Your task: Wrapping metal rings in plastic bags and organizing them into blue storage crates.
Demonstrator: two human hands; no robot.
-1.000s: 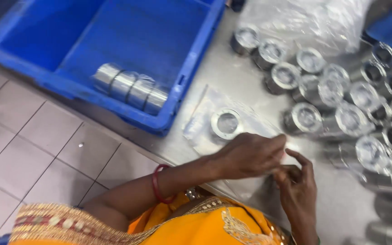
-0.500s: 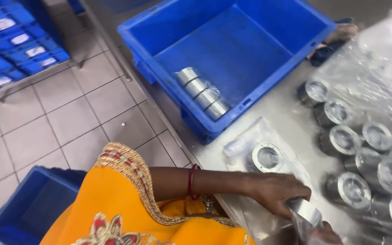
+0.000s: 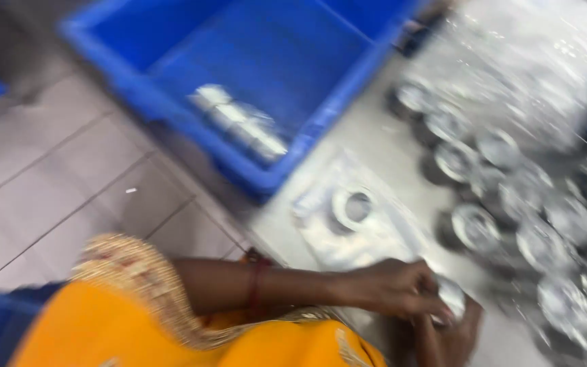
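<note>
Fingers (image 3: 424, 299) of the left hand (image 3: 392, 289) are curled closed over the top of a small shiny metal ring (image 3: 451, 298), gripping it. The right hand (image 3: 451, 336) sits directly beneath, cupped under the same ring with its fingers bent up against it; both hands touch the piece and each other. Motion blur hides how the individual fingertips seat on the metal.

The held ring is low over the grey table (image 3: 375, 136), at the near edge. Just beyond the fingers lies a clear plastic bag (image 3: 358, 234) flat on the table, with a white ring (image 3: 351, 207) resting on it, apart from the hands. To the right of the fingers, and beyond them, many similar metal rings (image 3: 473, 228) stand close together in rows; crumpled clear plastic sheet (image 3: 531, 68) lies at their far end.

Well beyond the fingers and to the left, a blue crate (image 3: 171, 47) holds a short row of metal cylinders (image 3: 239, 122) lying side by side. A red bangle (image 3: 258, 284) circles the left wrist, and an orange garment (image 3: 171, 333) with gold trim covers the near foreground. Grey floor tiles (image 3: 62, 183) show to the left.
</note>
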